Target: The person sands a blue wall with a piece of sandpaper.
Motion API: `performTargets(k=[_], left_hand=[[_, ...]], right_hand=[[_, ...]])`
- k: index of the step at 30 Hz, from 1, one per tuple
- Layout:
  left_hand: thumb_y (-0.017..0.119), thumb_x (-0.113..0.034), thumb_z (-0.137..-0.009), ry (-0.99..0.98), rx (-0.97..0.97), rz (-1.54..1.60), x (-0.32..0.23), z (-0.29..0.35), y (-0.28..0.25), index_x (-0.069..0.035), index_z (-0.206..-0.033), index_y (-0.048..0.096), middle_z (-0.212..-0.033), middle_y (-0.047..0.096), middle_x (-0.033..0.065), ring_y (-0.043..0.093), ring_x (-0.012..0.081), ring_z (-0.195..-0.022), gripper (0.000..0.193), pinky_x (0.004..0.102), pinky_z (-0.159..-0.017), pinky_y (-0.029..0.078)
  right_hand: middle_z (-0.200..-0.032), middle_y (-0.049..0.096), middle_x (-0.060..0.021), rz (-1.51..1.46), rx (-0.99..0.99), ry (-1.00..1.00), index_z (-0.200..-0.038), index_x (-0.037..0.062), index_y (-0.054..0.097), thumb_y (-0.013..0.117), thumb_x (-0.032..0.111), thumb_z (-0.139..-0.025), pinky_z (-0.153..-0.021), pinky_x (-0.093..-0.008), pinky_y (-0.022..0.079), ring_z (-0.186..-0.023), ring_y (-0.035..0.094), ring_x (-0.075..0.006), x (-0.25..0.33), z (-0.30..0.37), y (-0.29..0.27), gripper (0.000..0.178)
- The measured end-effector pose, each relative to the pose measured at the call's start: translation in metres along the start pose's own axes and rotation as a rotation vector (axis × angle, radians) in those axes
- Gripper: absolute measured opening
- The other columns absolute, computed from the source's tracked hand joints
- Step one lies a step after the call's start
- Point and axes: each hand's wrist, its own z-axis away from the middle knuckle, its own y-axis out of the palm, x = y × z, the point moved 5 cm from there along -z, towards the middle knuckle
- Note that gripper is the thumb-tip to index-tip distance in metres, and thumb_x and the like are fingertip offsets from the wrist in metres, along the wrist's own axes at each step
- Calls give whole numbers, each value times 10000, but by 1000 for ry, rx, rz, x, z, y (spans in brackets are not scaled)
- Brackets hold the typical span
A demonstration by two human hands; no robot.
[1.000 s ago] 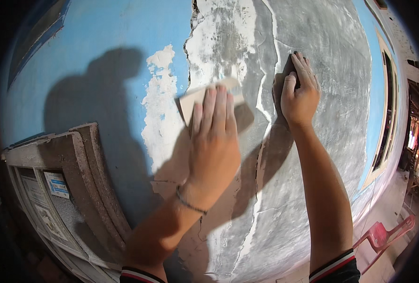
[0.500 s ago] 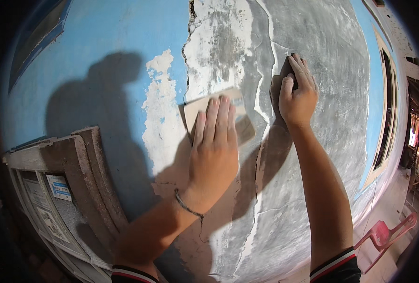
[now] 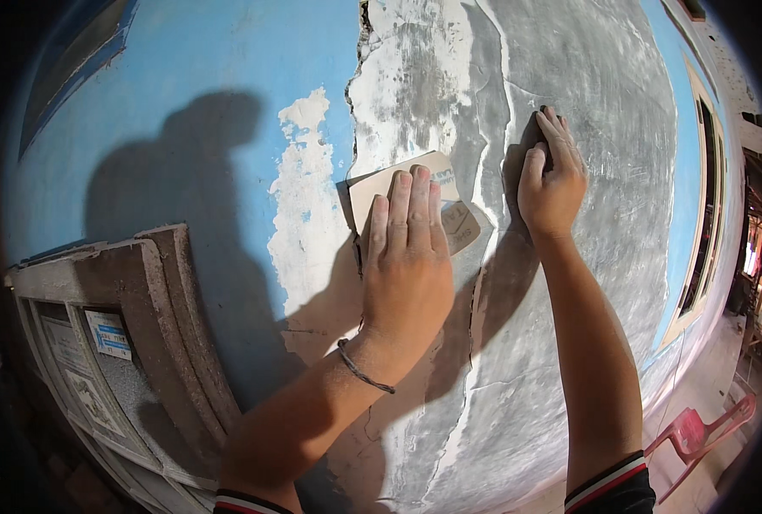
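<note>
Against the wall (image 3: 415, 51), my left hand (image 3: 409, 265) presses a beige sheet of sandpaper (image 3: 458, 227) with its fingers lying flat over it. Dark print shows on the sheet's back; the thumb is hidden. The sheet covers the border between peeled white paint and grey plaster. Higher and to the right, my right hand (image 3: 554, 184) rests on the grey plaster (image 3: 612, 171) with fingers stretched out and nothing visible in them. Between the hands a jagged pale crack line (image 3: 486, 171) runs down the wall.
At lower left a wooden-framed glazed window (image 3: 154, 300) juts out from the blue wall (image 3: 201, 51). Another window (image 3: 698, 206) is set at the right. A red plastic chair (image 3: 694, 433) stands on the floor at lower right. My shadow falls across the left side.
The sandpaper and left hand, smeared by motion before, now show sharply and lie slightly farther right in the picture. My right hand sits a little lower. The whole view has shifted slightly.
</note>
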Motion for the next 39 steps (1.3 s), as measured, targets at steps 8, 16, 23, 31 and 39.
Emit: performTargets(k=[8,16,23,31,39], left_hand=[[503,-74,-850,101,-128,-53,20,-58,-3,100,-1311,458,-1429,411,188,343,326,-1361,495,458,-1122,262],[491,-143,-886,189,28,-230,12,-24,-9,105,-1204,576,-1451,392,192,334,324,-1365,411,474,-1154,192],[504,-83,-829,148,-51,-272,5,-61,-2,141,-1246,510,-1406,432,202,366,318,-1343,474,457,-1144,226],[488,-109,-843,150,-6,-228,6,-35,-1,135,-1251,520,-1431,415,211,347,316,-1364,477,475,-1160,182],[496,-126,-851,161,-54,-224,15,-55,-4,95,-1295,497,-1426,438,167,353,280,-1365,496,473,-1156,185]], right_hand=[[-1312,591,-65,-20,23,8,-1177,100,644,508,132,-811,-1084,-441,303,-1289,487,-255,6,1,1,392],[-1306,595,-54,-21,28,16,-1177,105,640,510,124,-809,-1091,-451,297,-1293,484,-248,-3,5,-7,390],[-1312,589,-67,-17,31,8,-1186,105,634,523,117,-803,-1087,-450,303,-1292,486,-251,0,3,-6,400],[-1332,574,-60,20,66,-25,-1210,113,623,532,126,-787,-1085,-445,312,-1302,474,-255,-7,13,-15,433],[-1351,558,-52,59,73,-22,-1239,127,601,548,107,-765,-1088,-456,310,-1310,465,-252,0,15,-16,478]])
